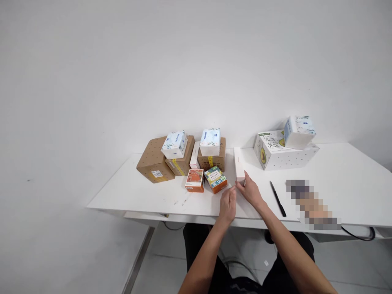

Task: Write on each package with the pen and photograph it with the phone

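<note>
On the white table I can make out only one print with any confidence: large lettering on the side of the white avocado carton (275, 153), which seems to read "Super Meal" beside an avocado drawing. The leftmost cardboard box (153, 163) carries a white label with a square code, and the orange box (195, 179), the green-and-orange box (216, 179) and the three tissue packs (174, 144) all bear printing, but every one of these is too small for me to read. I find no other legible words, numbers or signs.
</note>
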{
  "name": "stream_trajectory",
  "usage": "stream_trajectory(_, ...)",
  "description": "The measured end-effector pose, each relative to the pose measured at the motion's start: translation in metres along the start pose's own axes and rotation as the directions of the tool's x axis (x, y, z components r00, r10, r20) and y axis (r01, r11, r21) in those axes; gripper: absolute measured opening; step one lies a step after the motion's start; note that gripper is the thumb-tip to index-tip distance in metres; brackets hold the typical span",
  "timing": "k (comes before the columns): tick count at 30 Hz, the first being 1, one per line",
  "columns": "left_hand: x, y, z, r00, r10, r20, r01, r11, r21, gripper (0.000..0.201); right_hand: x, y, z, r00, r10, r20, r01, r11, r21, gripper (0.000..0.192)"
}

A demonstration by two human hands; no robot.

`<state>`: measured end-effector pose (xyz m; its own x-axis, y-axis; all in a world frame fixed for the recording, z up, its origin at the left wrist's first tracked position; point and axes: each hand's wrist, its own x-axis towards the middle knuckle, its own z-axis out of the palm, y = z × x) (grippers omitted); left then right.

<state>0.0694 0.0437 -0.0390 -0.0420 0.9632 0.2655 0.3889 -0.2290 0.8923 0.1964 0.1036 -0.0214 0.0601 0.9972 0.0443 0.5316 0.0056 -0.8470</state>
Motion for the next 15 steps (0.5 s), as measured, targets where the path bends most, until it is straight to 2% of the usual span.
stream_trajectory(3, -0.007, -0.016, -0.005, 0.995, 0.082, -0.063, -0.075, 0.991, 0.112, 0.042, 0.025, -0.007, 0.011, 0.999, -0.034, 0.021, 0.034, 0.999, 0.037, 0.065)
stream_trajectory(7, -0.008, -0.024, -0.007, 0.992, 0.122, -0.028, -0.116, 0.982, 0.148, 0.040, 0.046, -0.013, 0.016, 0.994, -0.102, 0.042, 0.097, 0.990, 0.102, 0.055)
stream_trajectory(10, -0.008, -0.025, -0.008, 0.991, 0.132, -0.022, -0.127, 0.979, 0.157, 0.038, 0.053, -0.014, -0.011, 0.991, -0.128, -0.026, 0.131, 0.985, 0.116, 0.052)
stream_trajectory(12, -0.009, -0.025, -0.007, 0.990, 0.138, -0.025, -0.132, 0.976, 0.172, 0.038, 0.057, -0.016, -0.048, 0.976, -0.130, -0.175, 0.145, 0.987, 0.075, 0.055)
stream_trajectory(13, -0.010, -0.024, -0.007, 0.989, 0.149, -0.021, -0.142, 0.972, 0.187, 0.038, 0.060, -0.018, -0.070, 0.947, -0.133, -0.291, 0.148, 0.989, 0.029, 0.059)
stream_trajectory(14, -0.011, -0.024, -0.007, 0.986, 0.166, -0.013, -0.160, 0.965, 0.206, 0.037, 0.065, -0.020, -0.093, 0.857, -0.173, -0.485, 0.136, 0.985, -0.110, 0.061)
stream_trajectory(15, -0.011, -0.024, -0.006, 0.982, 0.188, -0.002, -0.183, 0.957, 0.226, 0.037, 0.070, -0.022, -0.115, 0.758, -0.215, -0.616, 0.078, 0.967, -0.241, 0.066)
